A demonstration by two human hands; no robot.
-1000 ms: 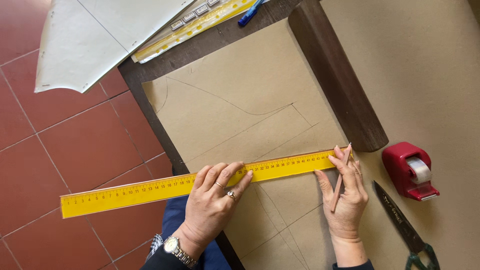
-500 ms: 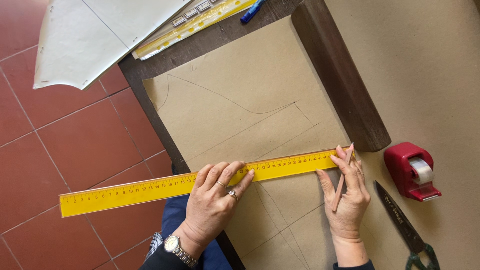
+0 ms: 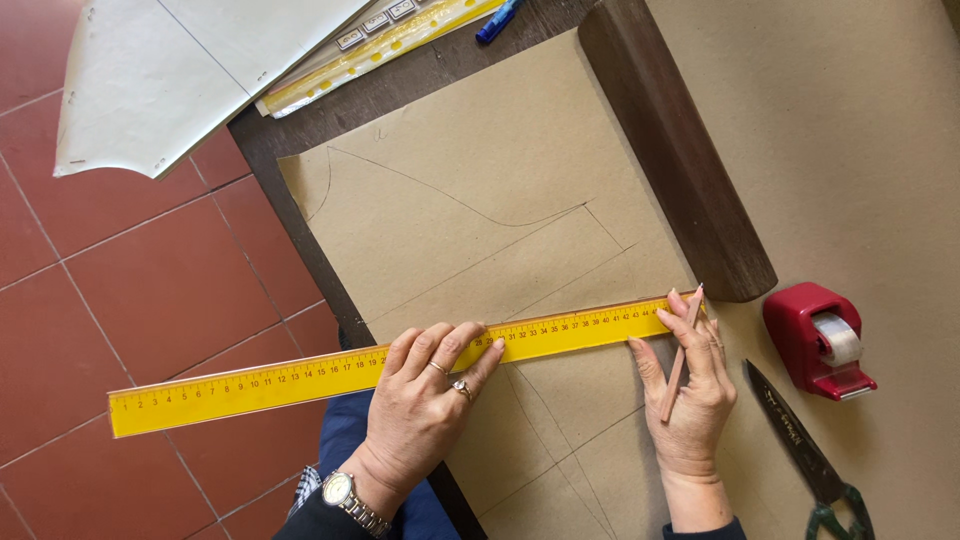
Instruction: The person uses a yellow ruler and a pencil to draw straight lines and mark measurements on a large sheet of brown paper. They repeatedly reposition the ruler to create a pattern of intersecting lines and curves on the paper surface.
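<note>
Left hand (image 3: pixel 425 405): flat, fingers spread, pressing the yellow ruler (image 3: pixel 380 365) onto the brown paper (image 3: pixel 480 230).
Right hand (image 3: pixel 690 395): grip closed on a pencil (image 3: pixel 680 355), tip at the ruler's end.
Beside right grip: scissors (image 3: pixel 800 455), red tape dispenser (image 3: pixel 820 340).
Beyond: dark wooden block (image 3: pixel 675 150), bench (image 3: pixel 270 150) edge, white sheets (image 3: pixel 160 70).

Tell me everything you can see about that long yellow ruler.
The yellow ruler is a long, flat, straight strip, seemingly plastic, with dark graduation marks along its upper edge. It lies slightly tilted across the brown paper, its left part jutting past the table edge over the red tiled floor. The left hand presses it down near the middle. The right hand, holding a pencil, touches its right end.
</note>
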